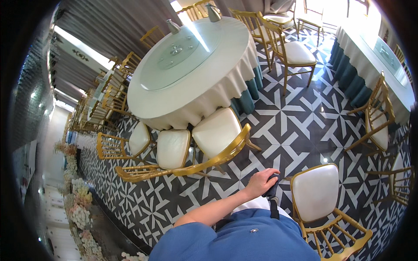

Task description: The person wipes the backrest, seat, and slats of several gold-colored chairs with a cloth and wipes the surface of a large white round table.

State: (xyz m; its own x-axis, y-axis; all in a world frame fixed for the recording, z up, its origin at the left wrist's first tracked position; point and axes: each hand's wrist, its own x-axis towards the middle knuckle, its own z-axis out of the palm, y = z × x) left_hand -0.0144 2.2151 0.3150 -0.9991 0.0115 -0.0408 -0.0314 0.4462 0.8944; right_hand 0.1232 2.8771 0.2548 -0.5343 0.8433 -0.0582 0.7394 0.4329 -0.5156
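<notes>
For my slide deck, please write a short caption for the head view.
A hand grips a dark object beside a gold chair, facing a round white-clothed table.

A round table (191, 82) stands at the upper middle of the floor (296, 126). Three chairs (174, 150) sit side by side at the table's near edge. Two more chairs (287, 48) stand at its right. A second table (374, 61) fills the upper right corner, with a chair (379, 117) at its near side. Another chair (318, 195) stands at the lower right, just right of the person's left hand (261, 182), which is closed on a cloth (273, 185) in front of the body.
</notes>
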